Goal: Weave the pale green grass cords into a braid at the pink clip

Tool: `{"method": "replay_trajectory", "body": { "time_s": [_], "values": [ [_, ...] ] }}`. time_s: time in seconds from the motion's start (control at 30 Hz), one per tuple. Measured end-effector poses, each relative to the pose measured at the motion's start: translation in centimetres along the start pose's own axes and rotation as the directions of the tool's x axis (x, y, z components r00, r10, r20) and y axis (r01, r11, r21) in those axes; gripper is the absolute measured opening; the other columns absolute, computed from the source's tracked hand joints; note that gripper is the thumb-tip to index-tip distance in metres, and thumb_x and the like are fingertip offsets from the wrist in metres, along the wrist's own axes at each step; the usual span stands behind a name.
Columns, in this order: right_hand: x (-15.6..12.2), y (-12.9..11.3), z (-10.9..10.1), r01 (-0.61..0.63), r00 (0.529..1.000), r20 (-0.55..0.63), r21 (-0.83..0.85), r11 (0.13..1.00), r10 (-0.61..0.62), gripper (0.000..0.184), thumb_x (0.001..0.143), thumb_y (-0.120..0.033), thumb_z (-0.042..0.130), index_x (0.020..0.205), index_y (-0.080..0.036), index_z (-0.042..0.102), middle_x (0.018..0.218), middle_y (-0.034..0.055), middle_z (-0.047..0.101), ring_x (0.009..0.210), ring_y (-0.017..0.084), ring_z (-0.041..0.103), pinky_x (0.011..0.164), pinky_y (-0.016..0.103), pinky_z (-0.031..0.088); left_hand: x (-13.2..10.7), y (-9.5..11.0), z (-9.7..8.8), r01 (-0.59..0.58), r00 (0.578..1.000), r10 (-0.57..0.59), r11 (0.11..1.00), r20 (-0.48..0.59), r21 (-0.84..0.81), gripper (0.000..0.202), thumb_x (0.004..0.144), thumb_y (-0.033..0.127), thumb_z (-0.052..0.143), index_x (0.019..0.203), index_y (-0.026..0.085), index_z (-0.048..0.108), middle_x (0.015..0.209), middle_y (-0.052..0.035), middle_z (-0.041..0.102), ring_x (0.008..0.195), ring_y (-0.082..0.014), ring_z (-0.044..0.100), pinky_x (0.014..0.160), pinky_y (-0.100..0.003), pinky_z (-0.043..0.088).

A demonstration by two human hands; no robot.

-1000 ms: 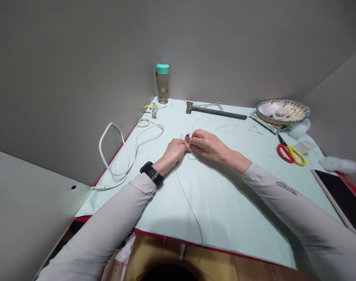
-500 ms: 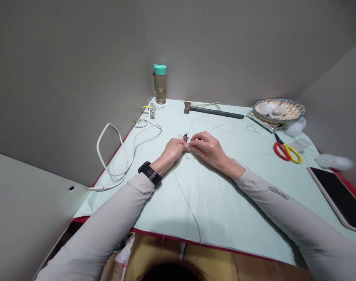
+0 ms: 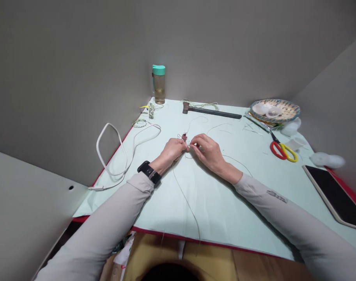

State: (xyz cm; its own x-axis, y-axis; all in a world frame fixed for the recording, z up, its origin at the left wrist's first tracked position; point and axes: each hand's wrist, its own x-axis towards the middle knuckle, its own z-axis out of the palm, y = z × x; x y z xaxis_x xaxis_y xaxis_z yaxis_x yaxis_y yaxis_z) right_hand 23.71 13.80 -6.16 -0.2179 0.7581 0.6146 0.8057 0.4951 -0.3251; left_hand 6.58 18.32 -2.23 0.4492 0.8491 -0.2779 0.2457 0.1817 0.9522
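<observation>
At the middle of the table, my left hand (image 3: 175,150) is closed, thumb and finger pinching thin cord just beside a dark red binder clip (image 3: 184,137). My right hand (image 3: 207,152) meets it from the right, its thumb and index fingertips pinched together on a strand close to the left thumb. The exact crossing of the strands is too small to make out. One long thin cord (image 3: 187,197) runs from under my left hand down over the front edge. Another strand (image 3: 239,162) trails out behind my right wrist, and loose ends curve beyond the clip.
A hammer (image 3: 215,112) lies at the back beside a bottle (image 3: 159,86). To the right are a woven basket (image 3: 294,113), scissors (image 3: 278,150), clear plastic rolls (image 3: 326,160) and a phone (image 3: 335,195). A white cable (image 3: 123,156) loops along the left edge.
My right fingertips have shifted slightly and the right hand is a little more raised at the knuckles. The view has turned a little to the right. My left hand keeps its hold.
</observation>
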Motion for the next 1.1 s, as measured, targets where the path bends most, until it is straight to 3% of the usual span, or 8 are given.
{"method": "replay_trajectory", "body": {
  "time_s": [0.3,0.53,0.63,0.83,0.97,1.1],
  "values": [
    [-0.2,-0.8,-0.1,-0.006,0.996,0.095,0.032,0.999,0.003,0.012,0.101,-0.023,0.049,0.092,-0.019,0.055,0.088,0.0083,0.065,0.082,0.02,0.058,0.077,0.033,0.046,0.2,-0.2,0.0,-0.001,1.0,0.001,1.0,0.003,0.015,0.034,0.099,0.017,0.065,0.067,0.014,0.054,0.051,0.0108,0.035,0.041,-0.0051,0.028,0.04,-0.019,0.02],
    [0.2,-1.3,-0.3,-0.121,0.984,0.14,0.092,0.988,0.107,0.007,0.097,-0.019,0.046,0.09,-0.02,0.048,0.084,0.0064,0.062,0.072,0.016,0.053,0.068,0.029,0.04,0.2,-0.2,-0.1,-0.003,1.0,0.003,1.0,0.012,0.008,0.037,0.1,0.018,0.064,0.066,0.015,0.052,0.05,0.0111,0.033,0.04,-0.0053,0.028,0.04,-0.019,0.021],
    [0.4,-1.7,-0.9,-0.184,0.964,0.223,0.151,0.971,0.148,0.002,0.095,-0.021,0.048,0.095,-0.02,0.05,0.081,0.0025,0.064,0.068,0.014,0.054,0.065,0.026,0.041,0.2,-0.2,-0.1,-0.002,1.0,0.002,1.0,0.011,0.01,0.04,0.098,0.013,0.063,0.061,0.016,0.048,0.048,0.0112,0.032,0.04,-0.0055,0.028,0.04,-0.019,0.02],
    [0.4,-2.1,-2.2,-0.308,0.908,0.351,0.183,0.934,0.23,0.021,0.089,-0.019,0.05,0.105,-0.019,0.062,0.072,-0.0016,0.064,0.062,0.012,0.054,0.064,0.024,0.041,0.0,0.1,0.0,-0.011,1.0,0.011,1.0,0.001,-0.008,0.04,0.091,0.004,0.059,0.055,0.017,0.046,0.044,0.0098,0.031,0.039,-0.0058,0.026,0.043,-0.024,0.016],
    [0.0,-1.7,-2.9,-0.354,0.89,0.358,0.157,0.922,0.281,0.026,0.083,-0.015,0.05,0.103,-0.017,0.068,0.069,-0.0007,0.062,0.061,0.012,0.051,0.064,0.026,0.038,-0.2,0.3,0.1,-0.013,1.0,0.013,1.0,-0.003,-0.028,0.035,0.088,0.0,0.054,0.056,0.016,0.053,0.042,0.0078,0.032,0.037,-0.0057,0.025,0.044,-0.027,0.014],
    [0.0,-1.6,-3.2,-0.379,0.893,0.323,0.166,0.91,0.313,0.021,0.077,-0.013,0.052,0.089,-0.017,0.069,0.071,0.0011,0.062,0.064,0.013,0.051,0.066,0.026,0.037,-0.1,0.4,0.1,-0.005,1.0,0.005,0.999,0.001,-0.034,0.03,0.087,0.001,0.054,0.06,0.014,0.06,0.041,0.0077,0.033,0.037,-0.0055,0.024,0.043,-0.026,0.014]
  ]
}}
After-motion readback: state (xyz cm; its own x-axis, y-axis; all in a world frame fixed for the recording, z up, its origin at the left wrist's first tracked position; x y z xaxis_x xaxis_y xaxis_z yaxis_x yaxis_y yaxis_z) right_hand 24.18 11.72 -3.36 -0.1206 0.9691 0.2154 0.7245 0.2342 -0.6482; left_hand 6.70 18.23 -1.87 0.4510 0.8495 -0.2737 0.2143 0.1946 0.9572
